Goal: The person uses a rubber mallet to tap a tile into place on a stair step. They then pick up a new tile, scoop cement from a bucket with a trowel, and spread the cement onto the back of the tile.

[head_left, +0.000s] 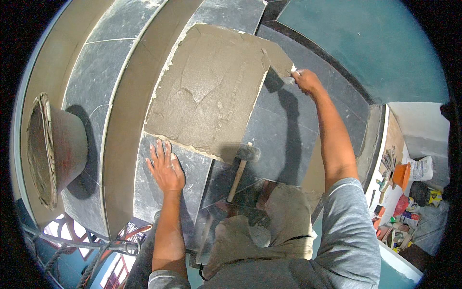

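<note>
My left hand (165, 166) lies flat with fingers spread on a dark grey stair tile (154, 192), just below the edge of a wide bed of wet grey mortar (207, 91). My right hand (304, 79) reaches out to the mortar bed's far right corner and grips a trowel (281, 65), whose blade rests on the mortar there. A rubber mallet (241, 166) with a wooden handle lies on the tile between my arms, its black head near the mortar's lower edge.
A dark mortar pan (53, 149) sits on a step at the left. Tiled steps with beige risers (122, 125) run across the view. A railing (96, 245) shows at lower left. Tools and bags (404, 197) clutter the floor at right. My knees (269, 221) are below.
</note>
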{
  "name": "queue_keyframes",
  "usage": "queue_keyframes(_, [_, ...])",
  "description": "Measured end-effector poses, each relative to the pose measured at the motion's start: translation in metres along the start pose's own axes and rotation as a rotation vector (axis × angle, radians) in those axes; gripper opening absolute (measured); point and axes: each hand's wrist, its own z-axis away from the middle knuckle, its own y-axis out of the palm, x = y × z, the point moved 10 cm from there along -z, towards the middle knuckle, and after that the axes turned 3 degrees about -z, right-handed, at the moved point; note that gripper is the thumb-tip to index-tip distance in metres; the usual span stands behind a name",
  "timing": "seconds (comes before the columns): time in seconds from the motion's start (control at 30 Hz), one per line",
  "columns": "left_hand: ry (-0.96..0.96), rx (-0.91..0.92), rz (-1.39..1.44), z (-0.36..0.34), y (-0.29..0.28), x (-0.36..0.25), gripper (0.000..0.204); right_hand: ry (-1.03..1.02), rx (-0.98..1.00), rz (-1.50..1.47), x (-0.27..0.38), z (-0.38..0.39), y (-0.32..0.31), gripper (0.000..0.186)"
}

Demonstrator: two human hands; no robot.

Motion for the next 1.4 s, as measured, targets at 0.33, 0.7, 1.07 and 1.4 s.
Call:
queue_keyframes(0.33, [0.002, -0.007, -0.007, 0.0, -0.001, 0.001, 0.052, 0.068, -0.008, -0.133, 0.024, 0.006, -0.005, 0.06])
queue_keyframes(0.7, [-0.013, 0.009, 0.025, 0.0, -0.002, 0.003, 0.054, -0.081, 0.318, -0.211, 0.106, 0.107, 0.045, 0.058])
queue_keyframes(1.07, [-0.035, 0.048, 0.008, 0.001, -0.001, 0.007, 0.058, -0.584, 0.287, 0.11, 0.263, 0.21, 0.118, 0.051])
queue_keyframes(1.4, [-0.04, 0.05, 0.033, 0.0, -0.001, 0.006, 0.051, -0.731, -0.037, 0.336, 0.322, 0.175, 0.118, 0.027])
